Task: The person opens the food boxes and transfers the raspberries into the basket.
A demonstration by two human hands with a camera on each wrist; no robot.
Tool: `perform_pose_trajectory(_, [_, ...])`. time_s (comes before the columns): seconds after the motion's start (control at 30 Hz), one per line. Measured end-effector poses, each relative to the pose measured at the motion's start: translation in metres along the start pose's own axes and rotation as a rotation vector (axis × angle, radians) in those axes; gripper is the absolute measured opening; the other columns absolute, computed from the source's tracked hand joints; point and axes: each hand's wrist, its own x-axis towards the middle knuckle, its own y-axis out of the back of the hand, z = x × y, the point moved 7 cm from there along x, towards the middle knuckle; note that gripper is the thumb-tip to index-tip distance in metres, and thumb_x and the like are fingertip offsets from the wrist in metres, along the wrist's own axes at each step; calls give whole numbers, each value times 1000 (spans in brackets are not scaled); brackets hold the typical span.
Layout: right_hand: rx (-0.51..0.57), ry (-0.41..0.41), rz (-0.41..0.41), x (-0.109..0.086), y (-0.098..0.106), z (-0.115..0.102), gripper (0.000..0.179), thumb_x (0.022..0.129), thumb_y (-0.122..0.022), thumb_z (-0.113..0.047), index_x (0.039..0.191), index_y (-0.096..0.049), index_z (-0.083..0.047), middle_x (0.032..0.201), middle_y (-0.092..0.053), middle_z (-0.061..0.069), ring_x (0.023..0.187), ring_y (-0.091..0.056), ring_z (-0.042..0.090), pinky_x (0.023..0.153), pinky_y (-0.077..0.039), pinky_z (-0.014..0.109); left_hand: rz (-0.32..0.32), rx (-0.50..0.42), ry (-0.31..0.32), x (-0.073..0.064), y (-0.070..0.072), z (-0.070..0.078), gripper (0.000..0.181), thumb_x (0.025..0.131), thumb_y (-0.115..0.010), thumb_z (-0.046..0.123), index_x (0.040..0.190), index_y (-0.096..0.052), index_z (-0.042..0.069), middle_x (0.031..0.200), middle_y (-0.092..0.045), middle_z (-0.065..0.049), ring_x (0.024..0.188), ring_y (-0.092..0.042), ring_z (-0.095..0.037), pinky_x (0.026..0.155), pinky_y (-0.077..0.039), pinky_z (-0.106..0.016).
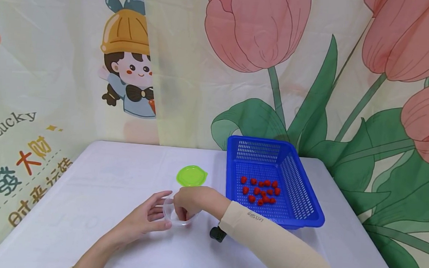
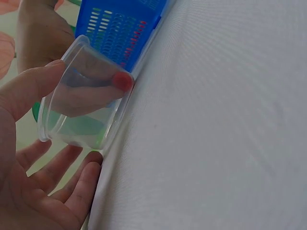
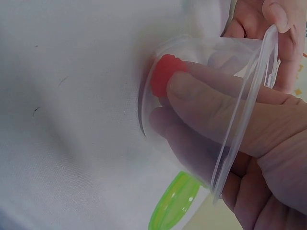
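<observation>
A clear plastic cup (image 1: 167, 211) stands upright on the table between my two hands. My left hand (image 1: 141, 219) holds it from the left, thumb at the rim and fingers spread round the far side. My right hand (image 1: 191, 200) reaches down inside the cup. Thumb and fingers pinch a red raspberry (image 3: 163, 79) close to the cup's bottom, seen through the clear wall in both wrist views. In the head view the back of my right hand covers most of this berry.
A blue plastic basket (image 1: 301, 188) stands at the right, with several loose raspberries (image 1: 266, 198) on its floor. Beyond the cup lies a bright green lid (image 1: 191, 175). A white cloth (image 1: 97, 176) covers the table, and a printed curtain hangs behind it.
</observation>
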Motion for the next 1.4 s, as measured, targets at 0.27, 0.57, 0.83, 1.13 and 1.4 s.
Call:
perform_pose_trajectory(0.27, [22,-1,1,-1,-1,2,11,91,-87,-15,86,-82,-24,77,-69,-13,79,-59,8,72,-51,15,1,2,6,0,0,-1,90,92,-85,17,165,-32,18,155,-47,-19,139,-55,-35,109,-50,-25])
perform_pose_trajectory(0.57, [65,29,29,-6,3,3,12,92,-85,-14,88,-81,-24,80,-68,-13,81,-60,7,76,-52,15,3,5,13,2,0,-1,91,92,-85,17,165,-31,18,155,-47,-19,139,-55,-35,110,-50,-27])
perform_pose_trajectory(0.83, [140,83,111,-19,16,8,8,92,-84,-12,97,-82,-17,84,-70,-13,81,-61,6,75,-52,13,10,8,28,3,1,-4,91,92,-85,17,165,-31,19,158,-46,-19,140,-55,-35,110,-51,-27])
perform_pose_trajectory(1.13, [251,157,271,-52,35,24,6,95,-81,-13,100,-82,-17,87,-71,-13,81,-62,3,77,-52,11,23,27,39,3,3,-6,90,92,-85,18,165,-32,23,160,-46,-13,141,-53,-34,107,-48,-17])
perform_pose_trajectory(1.4, [324,189,416,-99,48,41,7,96,-80,-14,103,-82,-15,91,-74,-12,82,-64,0,79,-55,13,31,41,49,3,3,-6,89,92,-85,20,164,-34,24,159,-47,-12,141,-52,-33,108,-47,-17])
